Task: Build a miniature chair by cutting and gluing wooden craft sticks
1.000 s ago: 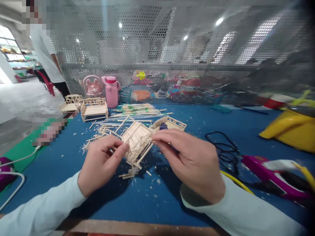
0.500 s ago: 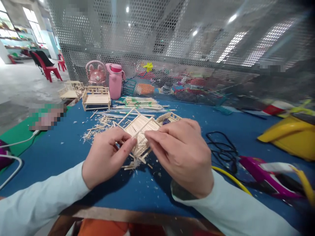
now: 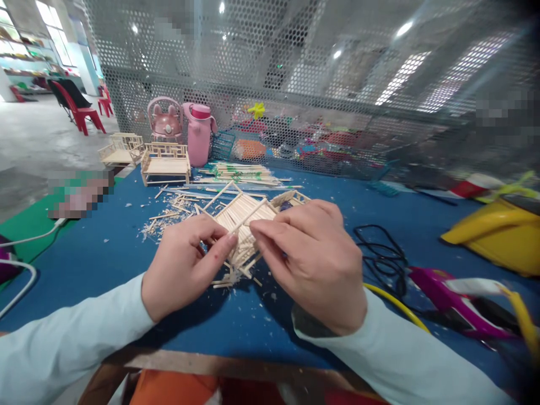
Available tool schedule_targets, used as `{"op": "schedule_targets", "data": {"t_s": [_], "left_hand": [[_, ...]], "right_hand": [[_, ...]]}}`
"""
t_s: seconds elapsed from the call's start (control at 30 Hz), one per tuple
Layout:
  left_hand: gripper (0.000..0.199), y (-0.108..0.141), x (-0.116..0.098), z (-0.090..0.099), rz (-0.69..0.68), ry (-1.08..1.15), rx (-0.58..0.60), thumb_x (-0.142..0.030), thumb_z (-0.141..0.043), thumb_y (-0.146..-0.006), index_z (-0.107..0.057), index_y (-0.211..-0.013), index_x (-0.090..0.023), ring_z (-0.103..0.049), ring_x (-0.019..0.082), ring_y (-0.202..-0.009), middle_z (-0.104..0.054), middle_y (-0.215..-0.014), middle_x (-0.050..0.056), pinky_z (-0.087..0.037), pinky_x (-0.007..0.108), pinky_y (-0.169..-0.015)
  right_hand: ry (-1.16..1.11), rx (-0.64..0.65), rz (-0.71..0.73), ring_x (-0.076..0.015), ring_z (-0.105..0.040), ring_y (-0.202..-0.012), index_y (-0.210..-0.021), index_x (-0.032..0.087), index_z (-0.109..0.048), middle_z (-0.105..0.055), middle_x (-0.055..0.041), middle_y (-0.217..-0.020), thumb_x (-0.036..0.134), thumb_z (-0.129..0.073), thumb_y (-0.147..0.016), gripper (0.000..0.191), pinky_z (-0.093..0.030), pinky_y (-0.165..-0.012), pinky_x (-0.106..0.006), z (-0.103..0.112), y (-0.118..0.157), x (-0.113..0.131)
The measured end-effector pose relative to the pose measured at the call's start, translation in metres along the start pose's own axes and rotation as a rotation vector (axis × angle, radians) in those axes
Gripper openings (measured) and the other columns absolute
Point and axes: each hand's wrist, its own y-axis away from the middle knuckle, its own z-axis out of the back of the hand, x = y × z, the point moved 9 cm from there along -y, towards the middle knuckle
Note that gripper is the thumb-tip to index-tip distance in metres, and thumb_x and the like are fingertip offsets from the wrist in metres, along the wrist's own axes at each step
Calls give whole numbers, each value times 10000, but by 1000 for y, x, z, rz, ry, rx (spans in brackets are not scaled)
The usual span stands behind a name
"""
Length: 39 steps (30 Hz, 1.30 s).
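A miniature furniture model of pale wooden sticks (image 3: pixel 240 212) is tilted between my hands above the blue table. My left hand (image 3: pixel 189 263) is closed on its near left side, with thumb and index finger pinching a stick rail. My right hand (image 3: pixel 310 261) is closed in a pinch at the model's right side. A small pale stick piece (image 3: pixel 246 224) pokes out at its fingertips; most of it is hidden by the fingers. Behind the right hand a second stick frame (image 3: pixel 291 198) shows in part, with something dark blue in it.
Two finished-looking stick models (image 3: pixel 166 164) stand at the back left, by a pink bottle (image 3: pixel 198 138). Stick bundles (image 3: pixel 240 173) and offcuts (image 3: pixel 172 208) lie behind the model. A purple glue-gun-like tool (image 3: pixel 459 304), black cable (image 3: pixel 382 253) and yellow dustpan-like item (image 3: pixel 498 233) are right.
Both hands keep their grip, and the model stays nearly in place. The right fingertips have shifted very slightly at the rail. The camera view has tilted a little.
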Motion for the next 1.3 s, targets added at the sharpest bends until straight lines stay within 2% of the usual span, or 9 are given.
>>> {"op": "schedule_targets", "data": {"t_s": [0.27, 0.73, 0.93, 1.07, 1.17, 1.3], "left_hand": [[183, 1, 0, 0, -9, -18, 10, -185, -570, -848, -626, -676, -157, -508, 65, -574, -593, -612, -19, -387, 160, -539], [192, -1, 1, -1, 9, -30, 23, -211, -561, -855, -625, -678, -172, -513, 90, -571, -601, -610, -10, -394, 189, -520], [188, 0, 0, -1, 2, -36, 28, -208, -569, -852, -623, -677, -168, -515, 85, -580, -599, -610, -15, -410, 189, -562], [185, -1, 0, 0, -1, -24, 20, -206, -571, -851, -623, -678, -166, -514, 81, -575, -600, -613, -14, -399, 180, -542], [190, -1, 2, 1, 17, -25, 5, -217, -569, -850, -622, -675, -167, -504, 84, -556, -596, -603, -10, -382, 182, -502], [200, 0, 4, 2, 36, -23, -8, -230, -570, -849, -611, -665, -164, -489, 80, -530, -592, -591, -8, -370, 183, -483]], "right_hand": [[32, 76, 24, -180, -550, -648, -752, 139, -676, -620, -41, -652, 162, -575, -844, 139, -394, -698, -363, -5, -3, 1], [-22, 72, 5, -169, -561, -668, -770, 151, -649, -622, -37, -670, 154, -546, -860, 137, -403, -713, -350, -6, 0, -2], [-7, 63, -4, -157, -551, -656, -786, 163, -648, -626, -23, -664, 158, -554, -858, 118, -402, -728, -341, -7, 1, -3], [-9, 47, -6, -153, -553, -646, -802, 177, -649, -628, -13, -661, 161, -557, -861, 110, -407, -728, -341, -6, 1, -4], [-61, 10, -36, -166, -578, -685, -920, 186, -637, -654, -22, -727, 160, -578, -847, 97, -428, -742, -352, 0, 3, -5], [-148, -124, -193, -189, -599, -751, -1054, 219, -586, -654, -48, -828, 109, -539, -849, 238, -453, -709, -349, 14, 13, -19]]}}
